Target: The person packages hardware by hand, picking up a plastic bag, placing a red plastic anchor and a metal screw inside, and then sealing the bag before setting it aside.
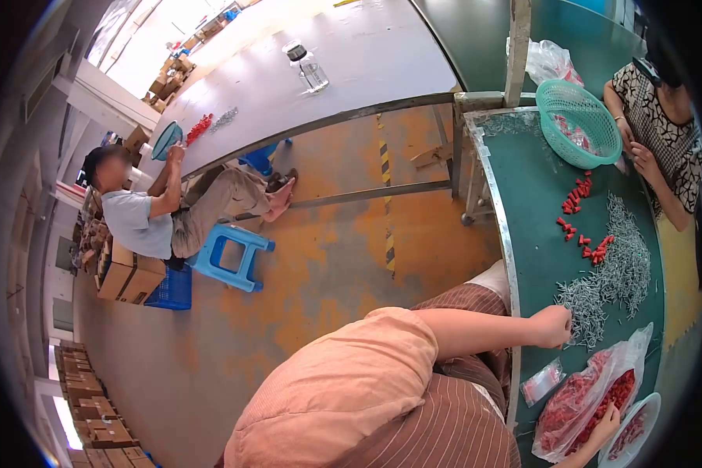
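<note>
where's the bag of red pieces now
The bag of red pieces lies lower right in the head view, between the small packet and the pale bowl.

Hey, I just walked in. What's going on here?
The camera wearer's curled left hand is at a pile of screws; whether it grips any is hidden. The right hand is at a clear plastic bag of red pieces. Across the green table, a co-worker's hand is near a green basket. Farther off, another person holds a basket.

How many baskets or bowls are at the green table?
2: a green basket near the upper end of the table, and a pale bowl at lower right, beside the bag of red pieces. None looks hidden.
</note>
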### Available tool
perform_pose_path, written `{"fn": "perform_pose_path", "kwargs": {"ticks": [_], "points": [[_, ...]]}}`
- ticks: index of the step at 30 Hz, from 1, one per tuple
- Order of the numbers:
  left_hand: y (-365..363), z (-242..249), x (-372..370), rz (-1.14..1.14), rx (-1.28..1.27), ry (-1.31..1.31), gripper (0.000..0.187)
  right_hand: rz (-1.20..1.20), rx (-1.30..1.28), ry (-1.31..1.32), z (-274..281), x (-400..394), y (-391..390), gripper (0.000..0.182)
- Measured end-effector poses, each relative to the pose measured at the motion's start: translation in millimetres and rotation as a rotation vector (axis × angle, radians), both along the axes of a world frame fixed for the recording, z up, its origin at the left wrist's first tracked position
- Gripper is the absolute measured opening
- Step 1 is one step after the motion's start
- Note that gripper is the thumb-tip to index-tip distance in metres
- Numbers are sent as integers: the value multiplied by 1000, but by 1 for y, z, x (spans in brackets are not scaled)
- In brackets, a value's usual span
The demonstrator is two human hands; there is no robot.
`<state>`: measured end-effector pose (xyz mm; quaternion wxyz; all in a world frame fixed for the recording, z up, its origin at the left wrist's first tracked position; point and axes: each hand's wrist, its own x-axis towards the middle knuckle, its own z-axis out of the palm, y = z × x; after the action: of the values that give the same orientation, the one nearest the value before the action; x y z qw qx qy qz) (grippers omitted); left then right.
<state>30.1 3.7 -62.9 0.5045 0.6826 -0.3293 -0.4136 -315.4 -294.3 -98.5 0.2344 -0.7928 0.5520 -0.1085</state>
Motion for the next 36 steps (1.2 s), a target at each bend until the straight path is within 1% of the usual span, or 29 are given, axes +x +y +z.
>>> {"fn": "perform_pose_path", "kwargs": {"ticks": [2,4,7,8,11,14,17,20,21,23,24,25,26,27,28,29,30,31,32,33,34,36], "points": [[3,0,-2,-3,-4,-15,8,-128,128,-44,-6,-9,-3,29],[4,-7,-3,-14,3,-8,8,-194,161,-184,-27,-26,-9,29],[7,-3,-4,1,-22,-20,8,-290,181,-383,-24,-27,-4,30],[8,-1,-5,10,-36,-25,8,-324,183,-445,-12,-20,9,30],[-3,-15,-14,13,-48,-145,8,-127,273,-495,66,27,70,27],[0,3,-20,16,-59,-93,7,24,344,-542,89,71,105,23],[-11,-6,-32,15,-75,-181,7,240,204,-710,83,125,160,15],[-6,13,-31,-27,-66,33,8,419,134,-593,83,161,195,15],[-9,11,-32,-55,-49,65,10,431,139,-599,74,165,196,16],[-9,5,-28,-19,-51,90,12,441,143,-609,61,172,201,18],[-12,2,-29,-26,-59,114,13,453,189,-551,61,175,200,19],[-6,8,-24,-32,-19,122,16,433,220,-477,76,183,208,20],[2,20,-18,-47,-13,200,20,352,341,-550,94,190,225,21],[9,30,-14,-53,57,195,24,376,343,-517,94,191,226,22],[6,18,-14,-54,59,141,25,373,351,-563,85,190,224,22],[8,22,-14,-60,42,178,26,377,360,-579,92,193,227,22],[1,12,-17,-98,64,229,24,417,295,-537,91,189,224,22],[1,12,-19,-90,48,193,23,420,324,-549,84,183,219,22],[0,19,-22,-46,119,315,20,515,99,-531,75,178,213,23],[1,24,-20,-68,137,359,19,429,137,-558,77,176,215,24],[-1,28,-19,-76,154,390,18,232,431,-546,96,171,217,24],[-2,27,-20,-66,116,291,17,126,517,-614,102,164,208,25]]}}
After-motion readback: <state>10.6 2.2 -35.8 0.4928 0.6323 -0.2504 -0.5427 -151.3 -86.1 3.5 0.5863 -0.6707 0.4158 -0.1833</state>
